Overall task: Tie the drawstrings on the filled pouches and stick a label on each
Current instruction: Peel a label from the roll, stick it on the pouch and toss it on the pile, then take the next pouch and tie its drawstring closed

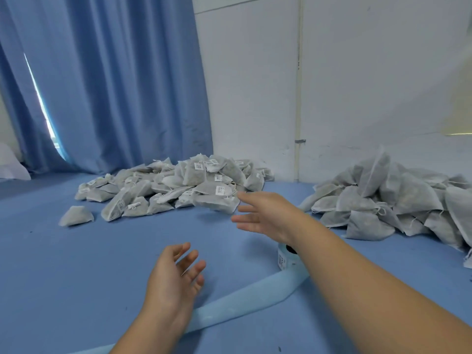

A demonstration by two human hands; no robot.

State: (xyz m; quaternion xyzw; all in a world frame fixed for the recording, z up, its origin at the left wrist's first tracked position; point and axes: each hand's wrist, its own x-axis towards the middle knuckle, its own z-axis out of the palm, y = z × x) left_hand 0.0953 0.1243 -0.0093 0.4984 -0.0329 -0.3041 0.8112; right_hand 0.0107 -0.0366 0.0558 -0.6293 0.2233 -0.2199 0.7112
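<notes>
1. Labelled pouches (173, 185) heaped at 11 o'clock.
2. Left hand (173, 279): fingers spread, holding nothing.
3. Right hand (260, 215): spread, empty, wrist over label roll (283, 259).
4. Unlabelled pouches (398, 200), 2 o'clock: likely light, soft, floppy. Pinch the drawstrings at the neck.

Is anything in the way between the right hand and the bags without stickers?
Nothing visible. Only blue table lies between the right hand and the unlabelled pouches; the label roll sits beneath the wrist.

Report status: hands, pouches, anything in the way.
Left hand and right hand open, empty. Labelled pouches piled ahead; right pile shows no labels. Label roll partly hidden, backing strip trailing across table.
</notes>
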